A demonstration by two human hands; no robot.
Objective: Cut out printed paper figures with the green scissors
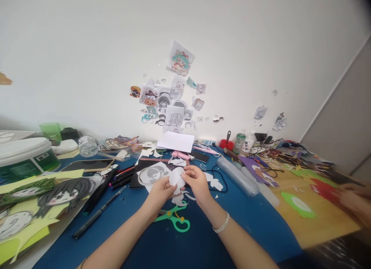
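Note:
A small rounded white paper cutout [177,178] is held up between my two hands, over the blue table mat [220,238]. My left hand [162,190] pinches its lower left edge, and my right hand [198,181] grips its right edge. Right below them lie green-handled scissors [179,219], their blades partly hidden by my left hand and wrist. White paper scraps [180,200] are scattered under and beside the hands. Just behind, a printed drawing [150,175] with a clear round piece on it rests on a black sheet [136,181].
Markers [123,177], a phone [88,165] and coloured cutouts [63,193] are at left, near a white-lidded tub [23,157]. A clear plastic roll [237,176] lies at right. Another person's hand [355,197] is over red paper [324,190] at far right.

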